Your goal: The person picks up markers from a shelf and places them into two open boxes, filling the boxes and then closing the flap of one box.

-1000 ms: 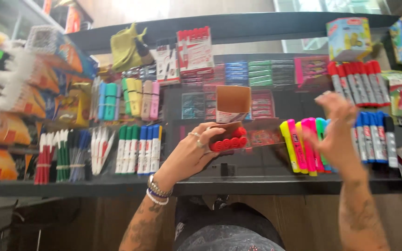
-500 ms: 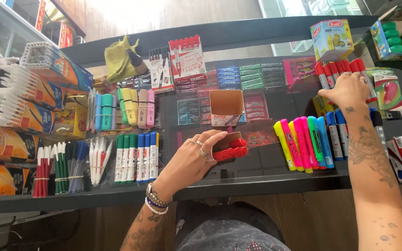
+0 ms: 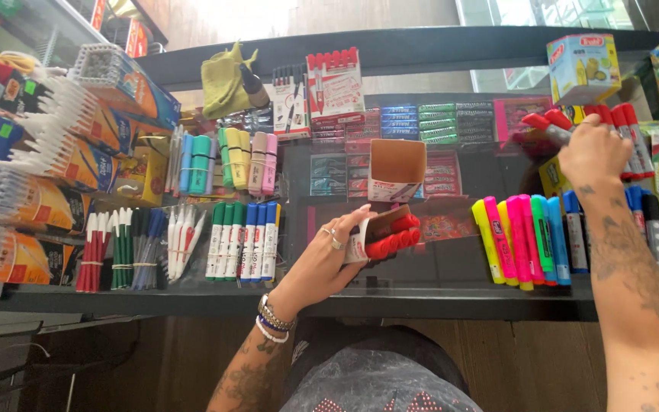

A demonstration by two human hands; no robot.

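Holding a box [image 3: 387,235] of red-capped markers in the left hand [image 3: 328,255], low over the middle of the dark counter [image 3: 436,294]. Fingers closed round the box's left end, thumb hidden beneath, red caps poking out of the open right end. Gripping at least one red marker [image 3: 547,130] in the right hand [image 3: 593,152], far right; fist closed, caps sticking out to the left, exact count impossible to tell. Hovering there at the left edge of a red row [image 3: 628,126] laid side by side, just beside it and perhaps touching.

Judging by this: midway through moving markers out of the box and onto that far row, with several caps showing in the box, so well short of done.

Setting the held marker down would call for turning it to lie parallel with the row, cap to the far side, then easing it in against the leftmost one without nudging the rest out of line. Also for keeping the box level in the left hand, so nothing slides from its open end.

Around the work: an empty carton [image 3: 396,169] standing open just beyond the box, bright highlighters [image 3: 520,240] to the near right, blue markers [image 3: 573,229] beside them, green and blue pens [image 3: 242,240] to the left.
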